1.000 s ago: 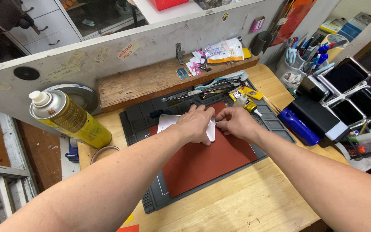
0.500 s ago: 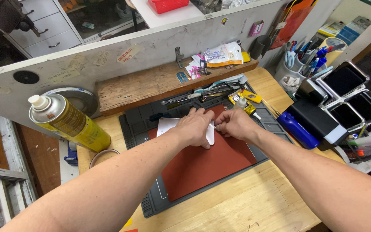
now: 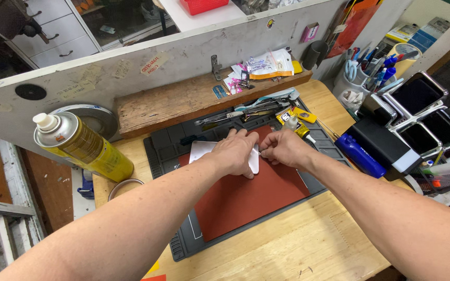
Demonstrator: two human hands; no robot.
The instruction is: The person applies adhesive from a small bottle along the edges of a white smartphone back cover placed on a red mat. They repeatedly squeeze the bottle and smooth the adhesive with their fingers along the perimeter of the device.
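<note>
**Both hands on a flat white piece at the far end of the red mat**

We record the left hand (image 3: 237, 152) lying palm down over a thin white flat piece (image 3: 202, 150), fingers curled and pressing it against the red mat (image 3: 246, 198). The piece shows to the left of that hand and again as a rounded corner under its fingertips. The right hand (image 3: 284, 150) sits just beside the left, nearly touching it, fingers pinched together at the piece's right edge; whether it grips the edge or something small there, we cannot tell.

Under both hands the red mat lies inside a dark grey work mat (image 3: 183, 247) on the wooden desk (image 3: 308, 244). Just beyond the fingers, a row of tweezers and hand tools (image 3: 246, 112) lies along the mat's far edge, with a small yellow-labelled glue bottle (image 3: 297, 125) close to the right hand. Right of the right hand lie a blue cylinder (image 3: 359, 156) and a black box (image 3: 378, 143). Well left of the left hand a yellow spray can (image 3: 82, 145) lies tilted, a tape roll (image 3: 125, 186) near it. Farther off, a wooden shelf (image 3: 173, 101) carries small packets.
</note>
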